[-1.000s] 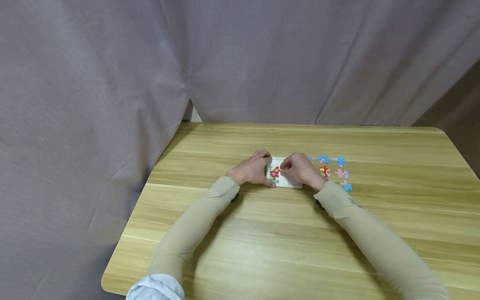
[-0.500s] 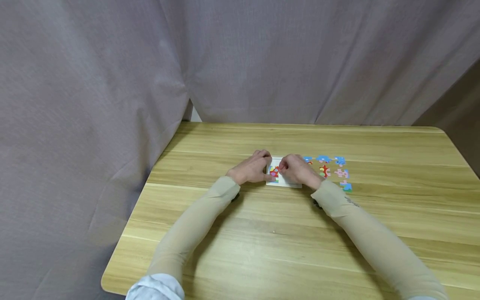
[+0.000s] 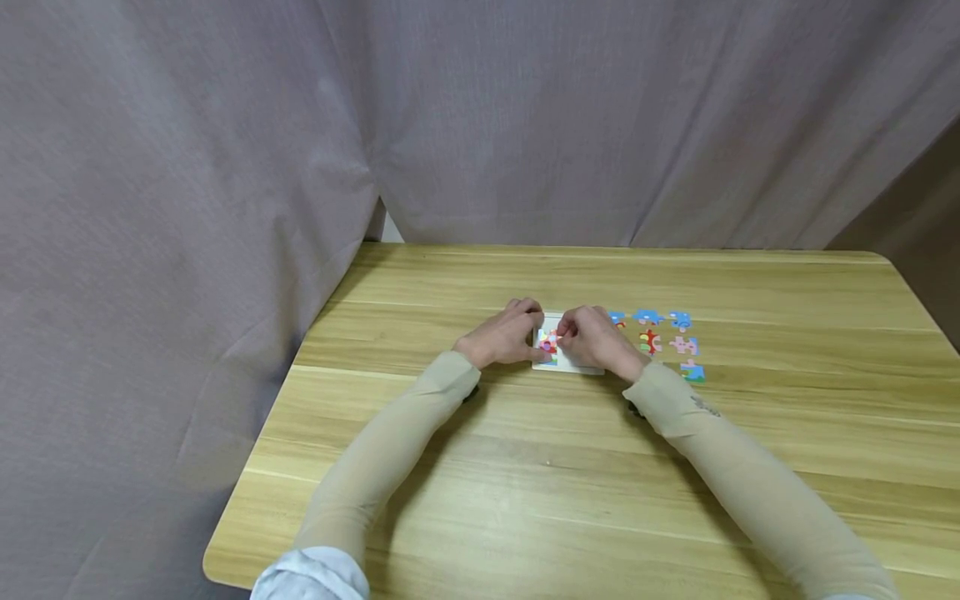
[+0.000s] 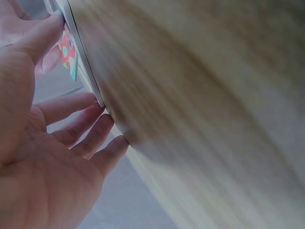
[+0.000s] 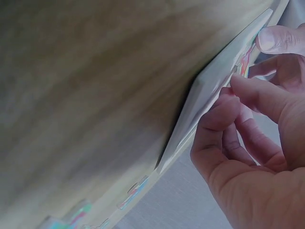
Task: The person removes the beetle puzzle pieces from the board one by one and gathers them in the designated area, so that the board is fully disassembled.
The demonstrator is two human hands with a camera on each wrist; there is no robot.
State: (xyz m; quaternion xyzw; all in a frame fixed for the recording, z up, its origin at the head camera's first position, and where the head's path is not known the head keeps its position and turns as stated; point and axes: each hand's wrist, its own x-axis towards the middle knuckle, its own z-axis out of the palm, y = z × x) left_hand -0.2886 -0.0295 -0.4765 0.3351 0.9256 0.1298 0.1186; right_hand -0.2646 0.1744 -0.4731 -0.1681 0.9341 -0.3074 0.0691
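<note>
A shallow white puzzle board [image 3: 576, 366] lies flat on the table, with colourful jigsaw pieces [image 3: 548, 347] set in its left part. My left hand [image 3: 504, 335] spans the board's left side. Its thumb rests over the front-left pieces, and its fairly straight fingers touch the board's edge in the left wrist view. Over the middle of the board, my right hand [image 3: 597, 340] pinches a small reddish puzzle piece [image 3: 558, 338] between thumb and index finger, beside the pieces in place. The fingertips cover most of that piece, so its print cannot be made out.
Several loose puzzle pieces [image 3: 648, 342] lie in rough rows right of the board, blue, red, pink and green. They rest on the wooden table [image 3: 480, 483]. A grey curtain [image 3: 525, 125] hangs behind the table and along its left.
My left thumb has shifted from the board's front edge up onto the pieces. The right hand has moved slightly left with its piece, uncovering more of a blue loose piece. The board shifted very slightly.
</note>
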